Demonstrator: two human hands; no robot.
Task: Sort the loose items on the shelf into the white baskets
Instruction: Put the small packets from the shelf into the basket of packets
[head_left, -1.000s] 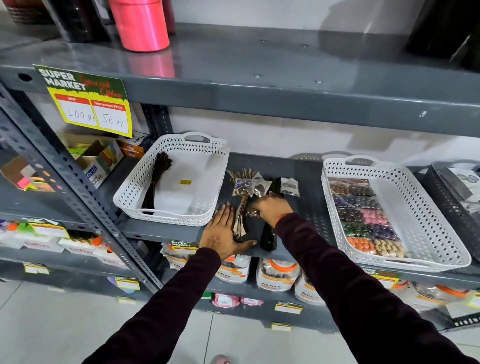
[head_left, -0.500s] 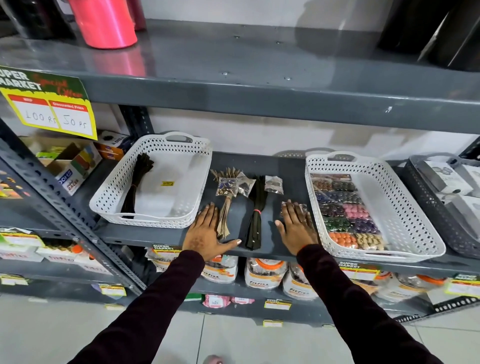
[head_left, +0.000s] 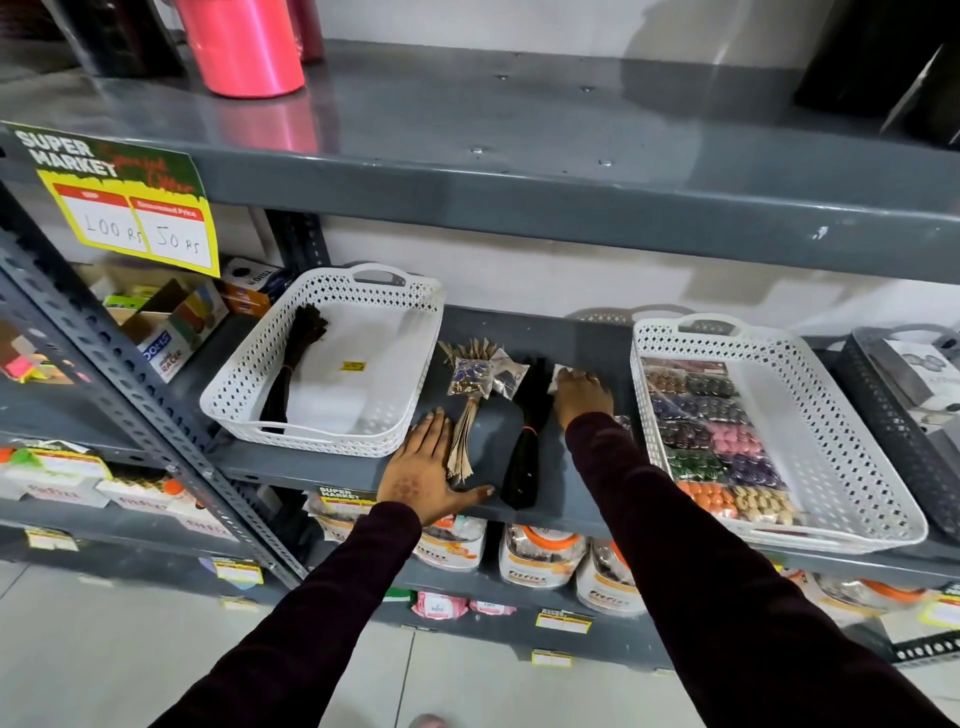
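Grey metal shelving unit (head_left: 519, 182) with perforated uprights (head_left: 130, 374) against a plain pale wall (head_left: 571, 270). Glossy top shelf reflects light. Light tiled floor (head_left: 104, 665) below. Yellow price sign (head_left: 124, 202) at upper shelf's left front edge; small price labels (head_left: 563, 621) along lower shelf's front edge.

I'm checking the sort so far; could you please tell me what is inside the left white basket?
The left white basket holds one dark bundle along its left side and a small yellow sticker on its floor. Its near wall hides the bundle's end.
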